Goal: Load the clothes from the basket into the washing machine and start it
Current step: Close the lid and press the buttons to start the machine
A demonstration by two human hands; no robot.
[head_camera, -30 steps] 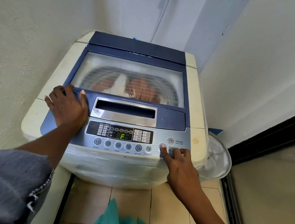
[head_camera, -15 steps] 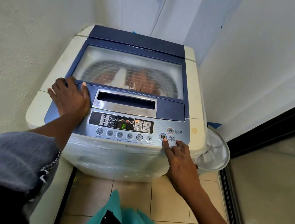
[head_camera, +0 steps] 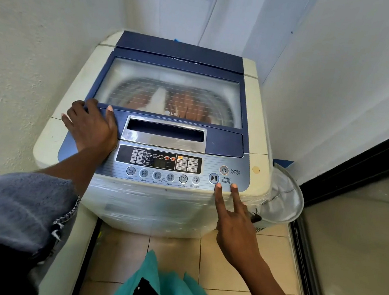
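Note:
A cream and blue top-loading washing machine (head_camera: 248, 88) stands in a corner with its glass lid (head_camera: 170, 91) closed. Brown and white clothes (head_camera: 188, 105) show through the lid inside the drum. My left hand (head_camera: 91, 127) lies flat on the lid's front left corner, fingers spread. My right hand (head_camera: 235, 217) is at the front right edge, index and middle fingers extended, their tips just below the start/pause button (head_camera: 213, 178) on the control panel (head_camera: 162, 165). The display (head_camera: 160, 160) shows small program icons lit.
White walls close in on the left, back and right. A round white mesh object (head_camera: 284, 199) leans beside the machine on the right. A dark-framed glass door (head_camera: 360, 239) runs along the right. Teal fabric (head_camera: 161, 284) lies on the tiled floor below me.
My right fingertip has slid off the start/pause button to the panel's lower edge. The green "F" on the display is gone and program icons are lit. My left hand has stayed put.

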